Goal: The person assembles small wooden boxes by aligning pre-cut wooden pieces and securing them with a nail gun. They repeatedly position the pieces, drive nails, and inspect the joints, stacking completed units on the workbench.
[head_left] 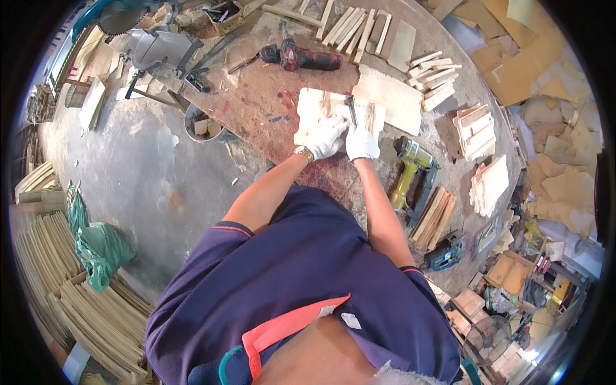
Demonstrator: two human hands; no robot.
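A pale wooden board (309, 106) lies on the workbench in front of me, made of planks with brown grain, with a second part (371, 114) at its right. My left hand (326, 136), in a white glove, rests on the board with its fingers stretched out. Close beside it, my right hand (362, 142), also gloved, is closed around the lower end of a slim dark tool (351, 110). This tool has a wider top end and stands over the board; its exact kind is unclear. The left fingertips come near the right thumb.
Beyond the board lies a red and black cordless drill (301, 58). On the right are a yellow-green nail gun (410, 172), wood strips (433, 218), stacked pieces (475, 131) and a blue jigsaw (444, 254). A bucket of offcuts (204, 125) stands left, below a mitre saw (160, 48).
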